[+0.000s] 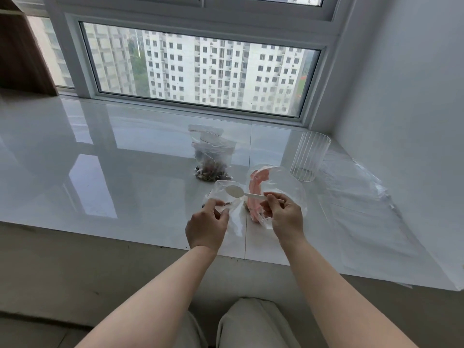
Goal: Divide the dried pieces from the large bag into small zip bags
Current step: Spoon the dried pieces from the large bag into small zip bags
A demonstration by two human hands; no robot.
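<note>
The left hand point(207, 227) pinches a small zip bag point(222, 197) with a few dried pieces at its fingers. The right hand point(285, 217) grips a white spoon point(242, 192), its bowl over that bag. Behind the right fingers lies the large bag point(276, 187), pink-banded. Beyond on the tabletop point(100, 159): filled small bags point(212, 159) and a ribbed glass point(310, 156). No readable writing.

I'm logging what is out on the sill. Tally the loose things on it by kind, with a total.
Filled small zip bags, in a heap by the window: several, overlapping, exact count unclear
Small zip bag held by the left hand: 1
Large bag with pink strip: 1
White plastic spoon in the right hand: 1
Ribbed clear glass: 1
Clear plastic sheet: 1
Total: 5 plus the heap
</note>
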